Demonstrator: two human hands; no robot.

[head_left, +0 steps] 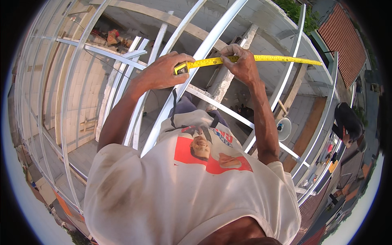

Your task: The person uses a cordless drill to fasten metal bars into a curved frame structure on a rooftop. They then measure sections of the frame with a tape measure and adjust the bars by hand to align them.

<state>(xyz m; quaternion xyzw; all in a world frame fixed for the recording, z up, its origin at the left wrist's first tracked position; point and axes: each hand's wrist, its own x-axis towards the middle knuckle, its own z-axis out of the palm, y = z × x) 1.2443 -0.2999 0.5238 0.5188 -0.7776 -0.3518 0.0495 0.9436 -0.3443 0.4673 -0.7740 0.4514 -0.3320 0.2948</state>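
My left hand is closed round the yellow and black case of a tape measure, held above a long metal beam. From the case the yellow blade runs out to the right, its far end reaching past another metal beam. My right hand pinches the blade a short way from the case, thumb and fingers pressed on it. The lower part of the case lies partly behind my left fingers. A dark strap hangs just below that hand.
Light metal beams cross all round me, with cross members between them and open gaps below. A rough concrete post stands under my hands. A white bucket is at the right. Another person is at the far right, near red tiled roofs.
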